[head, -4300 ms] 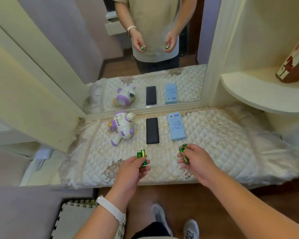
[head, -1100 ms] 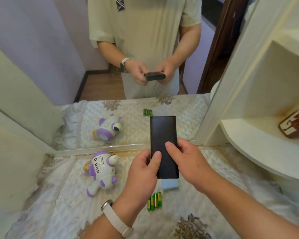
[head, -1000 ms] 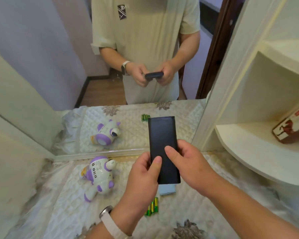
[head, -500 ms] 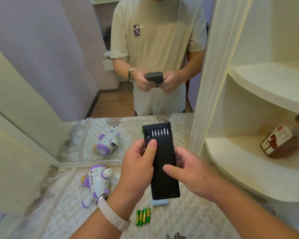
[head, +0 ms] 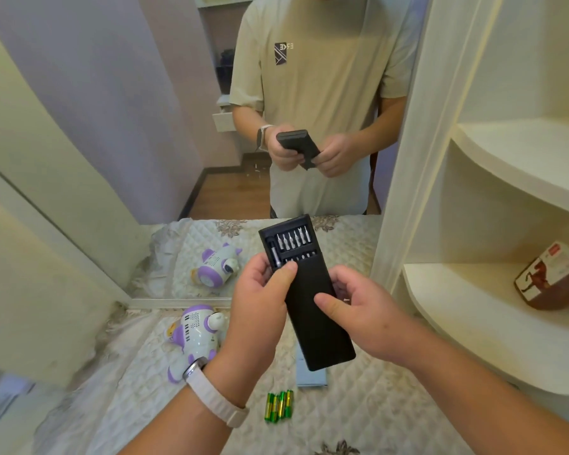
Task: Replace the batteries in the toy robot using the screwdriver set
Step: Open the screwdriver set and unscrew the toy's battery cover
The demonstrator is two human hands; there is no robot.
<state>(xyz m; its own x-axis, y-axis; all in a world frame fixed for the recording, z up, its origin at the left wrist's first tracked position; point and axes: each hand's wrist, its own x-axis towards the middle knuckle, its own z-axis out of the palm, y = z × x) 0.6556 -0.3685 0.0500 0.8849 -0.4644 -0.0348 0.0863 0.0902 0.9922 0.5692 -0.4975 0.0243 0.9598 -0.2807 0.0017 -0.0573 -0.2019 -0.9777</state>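
Note:
I hold a black screwdriver set case (head: 312, 310) in the air above the quilted table cover (head: 391, 402). Its inner tray has slid out at the top, showing a row of silver bits (head: 292, 240) and a driver handle at the left. My left hand (head: 260, 303) grips the case's left side with the thumb near the tray edge. My right hand (head: 365, 310) holds the sleeve from the right, thumb across its front. The white and purple toy robot (head: 194, 336) lies on the cover at the left. Several green batteries (head: 279, 406) lie below the case.
A light blue box (head: 311, 377) lies on the cover, partly hidden behind the case. A mirror (head: 178, 142) stands right behind the table and reflects me and the toy. White corner shelves (head: 493, 323) at the right hold a brown jar (head: 552, 277).
The batteries went from my hands onto the cover, and I picked up the black case. Its tray has slid further out, now showing the bits and driver handle. The view tilted up.

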